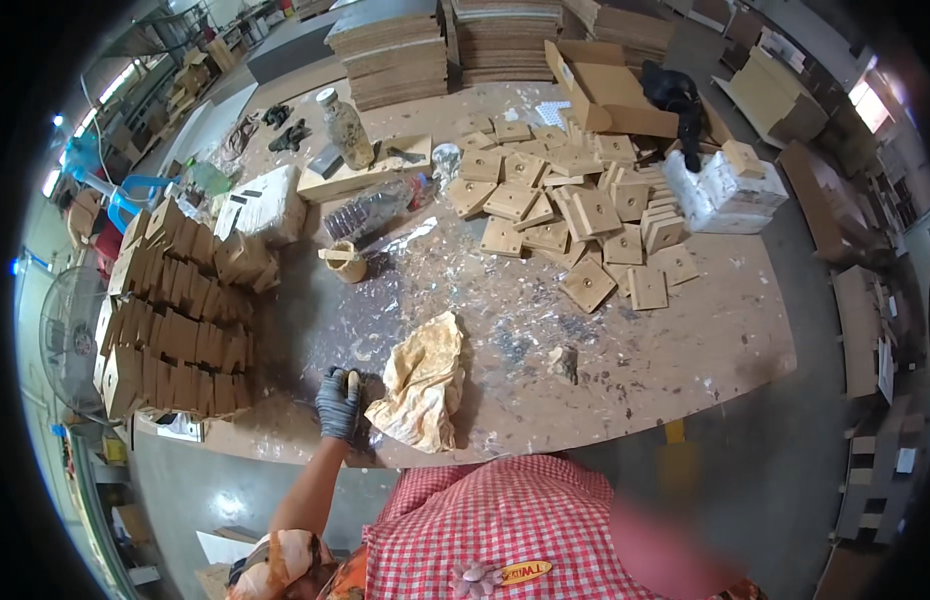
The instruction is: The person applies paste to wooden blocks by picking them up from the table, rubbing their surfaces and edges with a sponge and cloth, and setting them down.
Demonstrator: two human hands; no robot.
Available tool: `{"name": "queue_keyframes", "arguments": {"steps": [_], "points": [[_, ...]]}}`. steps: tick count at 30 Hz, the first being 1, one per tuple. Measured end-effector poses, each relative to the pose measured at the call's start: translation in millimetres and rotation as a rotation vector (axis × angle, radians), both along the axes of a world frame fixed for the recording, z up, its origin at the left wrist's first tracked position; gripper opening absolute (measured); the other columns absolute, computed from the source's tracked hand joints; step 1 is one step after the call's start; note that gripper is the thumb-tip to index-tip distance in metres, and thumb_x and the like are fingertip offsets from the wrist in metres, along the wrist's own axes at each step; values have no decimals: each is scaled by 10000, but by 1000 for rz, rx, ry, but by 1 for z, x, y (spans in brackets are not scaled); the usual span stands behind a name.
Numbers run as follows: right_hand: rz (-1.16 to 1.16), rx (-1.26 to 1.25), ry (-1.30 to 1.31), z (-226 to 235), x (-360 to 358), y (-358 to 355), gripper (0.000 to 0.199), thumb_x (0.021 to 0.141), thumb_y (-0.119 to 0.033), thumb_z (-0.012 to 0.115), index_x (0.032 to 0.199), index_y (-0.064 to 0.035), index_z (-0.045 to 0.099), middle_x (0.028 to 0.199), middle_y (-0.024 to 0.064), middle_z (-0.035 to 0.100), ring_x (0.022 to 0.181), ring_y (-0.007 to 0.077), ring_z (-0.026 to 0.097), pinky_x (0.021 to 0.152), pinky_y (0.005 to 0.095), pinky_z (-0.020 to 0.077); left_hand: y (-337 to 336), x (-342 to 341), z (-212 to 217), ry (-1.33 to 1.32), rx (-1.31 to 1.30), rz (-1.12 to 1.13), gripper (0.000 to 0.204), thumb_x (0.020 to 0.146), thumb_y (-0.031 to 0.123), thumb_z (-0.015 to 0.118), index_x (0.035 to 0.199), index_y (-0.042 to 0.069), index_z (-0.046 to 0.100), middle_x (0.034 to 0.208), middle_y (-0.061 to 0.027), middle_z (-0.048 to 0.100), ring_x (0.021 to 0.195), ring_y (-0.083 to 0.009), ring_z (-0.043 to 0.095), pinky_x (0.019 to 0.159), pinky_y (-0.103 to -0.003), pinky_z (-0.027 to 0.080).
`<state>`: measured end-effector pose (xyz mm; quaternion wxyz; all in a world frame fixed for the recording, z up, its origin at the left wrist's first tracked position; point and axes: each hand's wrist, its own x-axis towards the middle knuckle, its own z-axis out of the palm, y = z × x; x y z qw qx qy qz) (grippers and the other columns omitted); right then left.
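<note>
Nearest: red-checked shirt [505, 530] fills the lower middle of the frame, just below the tabletop [685, 350] edge.
Left hand: left hand [339, 402], in a dark glove, lower left of centre; its grip is closed around a small pale stick-like piece [353, 383], which stands up out of the fist.
Right hand: not seen anywhere in the frame.
Beside the hand: crumpled yellowish cloth [423, 380] lies just to the right, touching the glove's side.
Around: stacked brown cardboard pieces [175, 320] crowd the left; square wooden blocks [575, 210] heaped at upper right; a clear plastic bottle [370, 208] lying down, a small tape roll [345, 262].
Surface: worn wood, smeared with white and dark stains.
Room: workshop, board stacks [395, 50] along the top.
</note>
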<state>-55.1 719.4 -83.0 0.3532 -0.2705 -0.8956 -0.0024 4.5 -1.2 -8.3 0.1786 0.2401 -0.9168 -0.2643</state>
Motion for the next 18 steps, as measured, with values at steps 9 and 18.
{"name": "queue_keyframes", "arguments": {"steps": [9, 18], "points": [[1071, -834, 95, 122, -81, -256, 127, 835, -75, 621, 947, -20, 644, 946, 82, 613, 896, 194, 575, 823, 323, 467, 5, 4, -14, 27, -123, 46, 213, 896, 260, 578, 896, 49, 606, 885, -193, 601, 805, -391, 593, 703, -448, 473], [966, -553, -547, 50, 57, -149, 152, 797, -18, 626, 940, -43, 672, 847, 120, 623, 776, 247, 612, 707, 334, 500, -9, 6, -14, 63, -42, 99, 237, 890, 264, 582, 894, 28, 598, 905, -203, 593, 817, -392, 580, 733, -450, 465]]}}
